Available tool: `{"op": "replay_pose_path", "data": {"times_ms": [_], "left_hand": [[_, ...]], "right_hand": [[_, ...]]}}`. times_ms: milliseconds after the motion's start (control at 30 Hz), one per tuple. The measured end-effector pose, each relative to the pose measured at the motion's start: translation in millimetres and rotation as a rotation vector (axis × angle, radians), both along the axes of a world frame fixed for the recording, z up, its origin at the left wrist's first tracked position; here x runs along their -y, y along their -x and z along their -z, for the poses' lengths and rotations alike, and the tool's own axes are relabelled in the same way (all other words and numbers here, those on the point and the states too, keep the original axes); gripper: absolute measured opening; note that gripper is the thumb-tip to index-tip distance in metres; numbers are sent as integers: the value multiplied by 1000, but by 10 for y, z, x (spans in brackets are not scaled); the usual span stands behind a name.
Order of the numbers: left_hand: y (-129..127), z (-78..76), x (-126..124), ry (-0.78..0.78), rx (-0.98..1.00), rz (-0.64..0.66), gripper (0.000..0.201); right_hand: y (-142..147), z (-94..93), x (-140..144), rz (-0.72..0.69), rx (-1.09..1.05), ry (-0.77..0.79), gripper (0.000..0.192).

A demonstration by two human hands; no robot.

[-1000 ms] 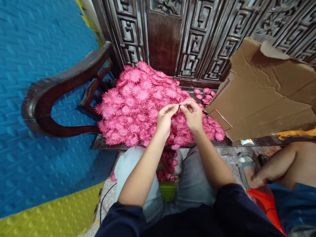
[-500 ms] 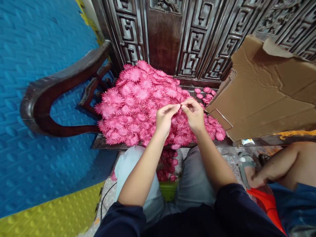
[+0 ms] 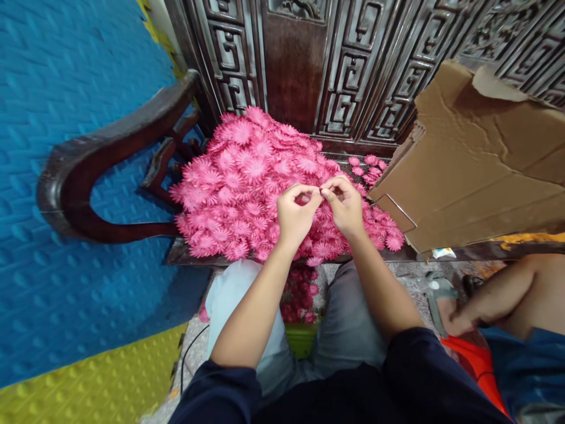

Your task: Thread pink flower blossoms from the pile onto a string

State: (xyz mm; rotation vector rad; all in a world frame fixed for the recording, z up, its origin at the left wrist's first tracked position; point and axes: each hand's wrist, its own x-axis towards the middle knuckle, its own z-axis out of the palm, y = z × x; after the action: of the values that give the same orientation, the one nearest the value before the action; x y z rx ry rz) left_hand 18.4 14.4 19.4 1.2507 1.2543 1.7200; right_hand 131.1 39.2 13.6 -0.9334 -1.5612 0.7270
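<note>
My left hand (image 3: 298, 209) and my right hand (image 3: 344, 203) meet fingertip to fingertip over a large heap of pink artificial flower heads (image 3: 242, 176). Thumb and forefinger are pinched together on each hand. Whatever lies between the fingertips is too small and too covered to name. The heap is piled on a dark wooden bench (image 3: 180, 254), and its petals spread out behind and on both sides of my hands.
A torn cardboard box (image 3: 477, 171) stands at the right on the bench. The bench's curved armrest (image 3: 66, 176) is on the left, before a blue mat (image 3: 88, 59). Between my knees, a green container (image 3: 301, 340) sits below more pink flowers. Another person's leg (image 3: 507, 294) is at the right.
The left hand has turned slightly, and its thumb and forefinger now form a rounder loop. Both hands stay together in nearly the same place.
</note>
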Motion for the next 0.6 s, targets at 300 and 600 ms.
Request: {"op": "replay_pose_path", "data": {"times_ms": [300,600], "left_hand": [[-86,-7,7,74,99,-22,5],[-127,61,-53,121,321,9,7]], "right_hand": [[154,40,108,260,18,-119,15],[179,97,59,186,-288,187,29]]}}
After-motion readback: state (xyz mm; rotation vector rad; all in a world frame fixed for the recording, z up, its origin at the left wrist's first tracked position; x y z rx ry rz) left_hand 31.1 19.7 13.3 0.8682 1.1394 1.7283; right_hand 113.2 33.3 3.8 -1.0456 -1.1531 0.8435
